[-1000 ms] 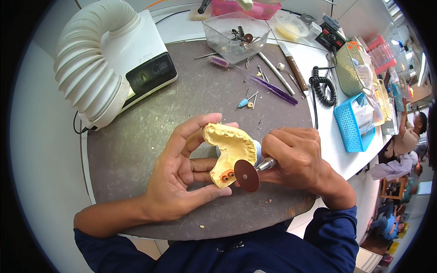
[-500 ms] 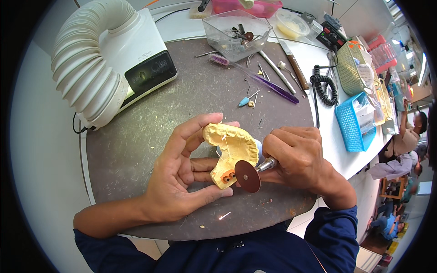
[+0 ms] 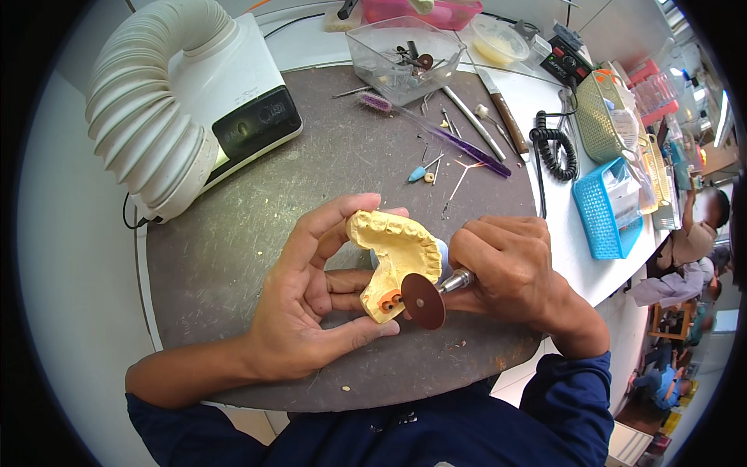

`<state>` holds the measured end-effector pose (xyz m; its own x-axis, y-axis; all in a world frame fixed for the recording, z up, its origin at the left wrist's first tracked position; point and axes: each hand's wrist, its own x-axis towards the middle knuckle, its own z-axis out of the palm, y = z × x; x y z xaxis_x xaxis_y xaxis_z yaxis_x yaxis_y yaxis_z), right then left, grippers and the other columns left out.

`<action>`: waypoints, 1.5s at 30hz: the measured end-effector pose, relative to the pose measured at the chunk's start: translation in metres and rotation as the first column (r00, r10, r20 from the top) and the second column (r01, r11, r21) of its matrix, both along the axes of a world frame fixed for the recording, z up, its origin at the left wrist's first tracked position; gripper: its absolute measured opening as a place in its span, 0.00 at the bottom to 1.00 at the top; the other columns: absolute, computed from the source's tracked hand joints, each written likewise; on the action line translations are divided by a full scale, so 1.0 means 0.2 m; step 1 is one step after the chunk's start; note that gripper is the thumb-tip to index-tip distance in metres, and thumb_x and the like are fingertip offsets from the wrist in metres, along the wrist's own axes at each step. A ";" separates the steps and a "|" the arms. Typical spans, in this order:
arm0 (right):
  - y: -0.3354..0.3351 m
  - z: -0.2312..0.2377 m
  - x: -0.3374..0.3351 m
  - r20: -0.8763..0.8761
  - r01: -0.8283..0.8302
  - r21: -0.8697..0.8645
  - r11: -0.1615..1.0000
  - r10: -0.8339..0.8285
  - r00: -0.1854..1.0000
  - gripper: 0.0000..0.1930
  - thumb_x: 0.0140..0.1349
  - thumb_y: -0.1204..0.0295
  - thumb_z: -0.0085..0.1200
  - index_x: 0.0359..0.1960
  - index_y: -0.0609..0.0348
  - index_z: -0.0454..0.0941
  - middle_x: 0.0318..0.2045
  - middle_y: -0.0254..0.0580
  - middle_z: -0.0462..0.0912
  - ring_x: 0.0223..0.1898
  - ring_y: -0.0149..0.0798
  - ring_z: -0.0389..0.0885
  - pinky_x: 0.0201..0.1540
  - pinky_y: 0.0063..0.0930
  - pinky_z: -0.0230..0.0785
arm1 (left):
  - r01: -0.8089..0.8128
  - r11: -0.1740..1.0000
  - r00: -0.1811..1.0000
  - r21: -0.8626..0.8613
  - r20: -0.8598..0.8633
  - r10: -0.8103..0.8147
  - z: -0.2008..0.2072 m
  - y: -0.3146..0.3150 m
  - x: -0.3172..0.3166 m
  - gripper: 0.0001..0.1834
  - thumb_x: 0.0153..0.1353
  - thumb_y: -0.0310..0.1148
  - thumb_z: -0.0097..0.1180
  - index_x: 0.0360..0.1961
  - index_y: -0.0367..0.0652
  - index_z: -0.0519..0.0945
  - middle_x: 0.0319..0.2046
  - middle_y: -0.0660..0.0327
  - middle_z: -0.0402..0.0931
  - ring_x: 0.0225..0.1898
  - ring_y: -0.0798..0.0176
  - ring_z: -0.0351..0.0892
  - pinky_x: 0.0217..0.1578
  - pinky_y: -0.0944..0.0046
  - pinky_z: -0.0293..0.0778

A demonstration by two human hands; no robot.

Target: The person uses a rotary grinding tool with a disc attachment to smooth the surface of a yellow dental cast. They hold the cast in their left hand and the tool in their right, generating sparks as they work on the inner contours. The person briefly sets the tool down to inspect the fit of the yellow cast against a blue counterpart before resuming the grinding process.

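I see the yellow tooth model (image 3: 422,247) between the two hands, its long way pointing away from the person. The left hand (image 3: 296,307) holds it, thumb at the near end, pointer finger at the far end. The right hand (image 3: 504,261) grips a silver tool (image 3: 458,280); its brown disc (image 3: 424,296) overlaps the near end. Touching? I can't tell.
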<state>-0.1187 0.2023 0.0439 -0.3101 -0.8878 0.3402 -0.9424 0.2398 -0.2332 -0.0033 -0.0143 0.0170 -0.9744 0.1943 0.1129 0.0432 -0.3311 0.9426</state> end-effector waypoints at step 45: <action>0.00 0.00 -0.01 0.000 -0.002 -0.008 1.000 0.002 1.000 0.24 0.49 0.52 0.68 0.22 0.54 0.66 0.17 0.35 0.70 0.19 0.37 0.76 0.20 0.31 0.68 | -0.034 0.999 0.999 0.026 0.015 0.034 0.00 0.01 0.00 0.53 0.51 0.12 0.65 0.71 0.45 0.45 0.69 0.40 0.52 0.62 0.47 0.72 0.60 0.55 0.76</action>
